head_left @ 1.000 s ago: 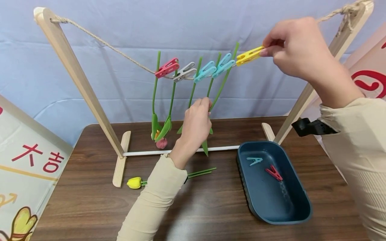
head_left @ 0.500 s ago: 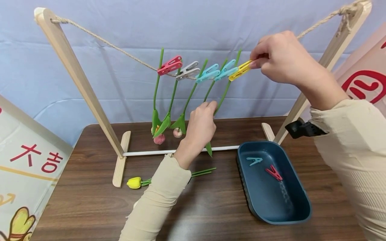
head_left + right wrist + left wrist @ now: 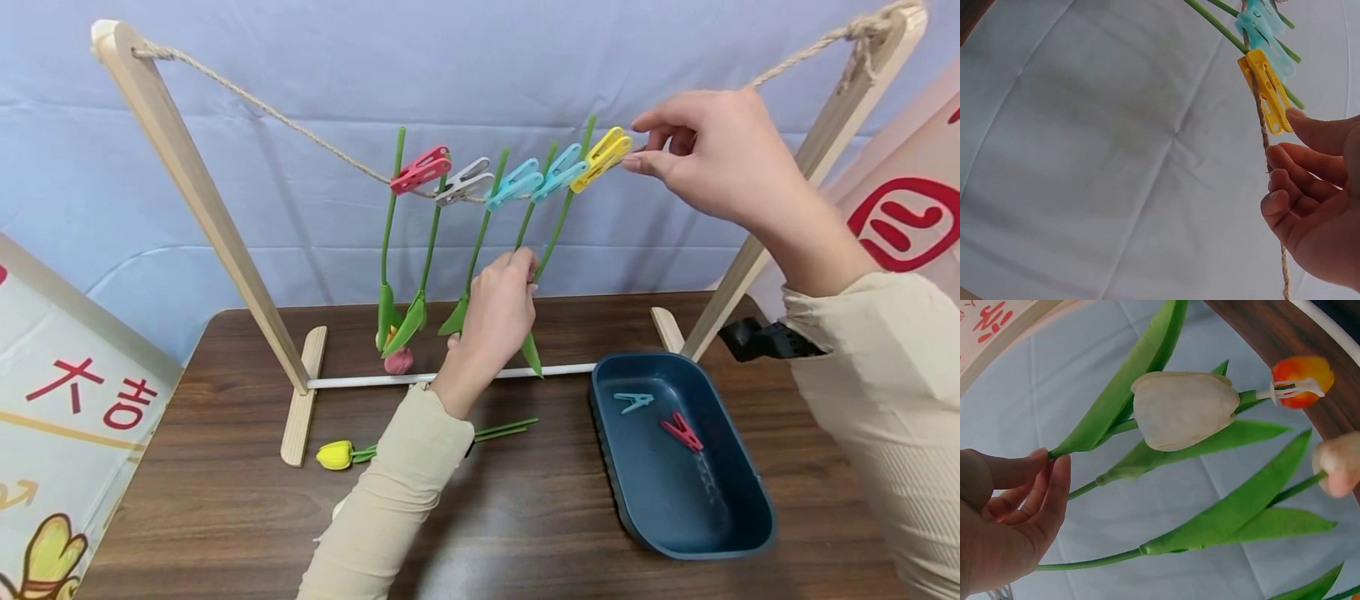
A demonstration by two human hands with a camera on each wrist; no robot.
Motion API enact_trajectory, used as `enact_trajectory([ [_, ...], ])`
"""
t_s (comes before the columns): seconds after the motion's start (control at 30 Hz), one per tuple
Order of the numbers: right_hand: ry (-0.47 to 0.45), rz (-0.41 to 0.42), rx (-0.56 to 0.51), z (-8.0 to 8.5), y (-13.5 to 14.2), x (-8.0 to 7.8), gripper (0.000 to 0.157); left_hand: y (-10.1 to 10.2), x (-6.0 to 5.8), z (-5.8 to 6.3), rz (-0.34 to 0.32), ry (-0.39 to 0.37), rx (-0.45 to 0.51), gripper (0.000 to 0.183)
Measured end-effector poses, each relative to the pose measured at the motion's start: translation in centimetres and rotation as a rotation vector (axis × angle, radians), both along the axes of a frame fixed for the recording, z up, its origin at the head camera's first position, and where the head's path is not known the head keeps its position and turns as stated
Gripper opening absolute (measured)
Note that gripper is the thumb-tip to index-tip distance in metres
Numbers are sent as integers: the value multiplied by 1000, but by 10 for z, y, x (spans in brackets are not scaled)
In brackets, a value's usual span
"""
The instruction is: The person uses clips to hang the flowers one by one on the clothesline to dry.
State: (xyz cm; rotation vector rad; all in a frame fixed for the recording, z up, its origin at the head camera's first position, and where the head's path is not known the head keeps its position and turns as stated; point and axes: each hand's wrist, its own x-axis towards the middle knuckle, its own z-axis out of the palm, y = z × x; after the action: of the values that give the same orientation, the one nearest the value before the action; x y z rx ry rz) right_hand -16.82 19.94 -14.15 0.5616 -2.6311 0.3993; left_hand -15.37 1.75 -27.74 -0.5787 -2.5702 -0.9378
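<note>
In the head view my left hand (image 3: 491, 321) is at the rightmost hanging flower. The left wrist view shows its thumb and fingers pinching the green stem of a white artificial tulip (image 3: 1184, 411) just above the leaf. A yellow clothespin (image 3: 603, 160) clips this tulip's stem to the twine (image 3: 1261, 119). My right hand (image 3: 727, 150) is beside that clothespin, thumb and fingers parted, holding nothing; its fingertips are close to the twine. Red (image 3: 422, 170), grey (image 3: 465, 182) and two light-blue clothespins (image 3: 514, 184) hold more tulips upside down to the left.
The twine hangs between two wooden posts (image 3: 202, 200) joined by a white rod (image 3: 367, 381). A dark blue bin (image 3: 693, 525) holds a light-blue clothespin (image 3: 633, 402) and a red one (image 3: 682, 432). A yellow tulip (image 3: 334, 455) lies on the table, partly behind the left forearm.
My right hand brought the yellow clothespin left and down onto the stem and twine, then let go and moved slightly right. My left hand stays on the stem, shifted slightly right.
</note>
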Motion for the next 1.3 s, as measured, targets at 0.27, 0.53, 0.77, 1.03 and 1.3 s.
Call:
enact_trajectory([
  [0.27,-39,-29,-75,1,7,8,25,-1,6,4,2,-110,-9,8],
  [0.53,-120,-42,-84,-12,20,14,19,-8,8,-1,21,-168,3,10],
  [0.77,-280,-9,-26,-45,42,11,16,-19,12,-11,38,-178,-24,12],
  [1.03,-560,22,-9,-104,71,12,13,-34,17,-27,49,-212,-45,11],
  [1.3,-743,82,-80,-183,90,29,4,-51,22,-45,65,-242,-64,7],
])
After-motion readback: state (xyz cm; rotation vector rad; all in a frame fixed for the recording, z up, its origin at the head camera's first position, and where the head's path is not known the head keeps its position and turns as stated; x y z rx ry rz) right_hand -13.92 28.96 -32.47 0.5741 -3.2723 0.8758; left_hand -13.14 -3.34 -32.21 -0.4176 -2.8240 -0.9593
